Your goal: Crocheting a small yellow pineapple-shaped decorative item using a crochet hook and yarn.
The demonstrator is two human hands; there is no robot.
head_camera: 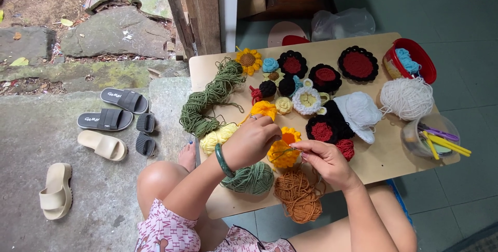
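We are working on the yellow and orange crochet flower (284, 151), which lies near the front edge of the wooden bench (384, 158), just in front of the black and red crochet rounds (322, 130). Our left hand (254, 140) comes over the flower from the left, fingers curled and clenched on its orange upper edge, a green bangle (223, 161) on the wrist. Our right hand (324, 159) sits just right of the flower, fingertips pinched on what looks like a thin crochet hook or needle at its rim; the tool is too small to name surely. We judge the step to be stitching the outer petals, and the next move calls for a steady hold while the tip is worked through a loop. Just in front of the flower lie a green yarn ball (252, 178) and a brown yarn tangle (298, 195); left of it a pale yellow skein (217, 138); well beyond to the right, a white yarn ball (407, 98).
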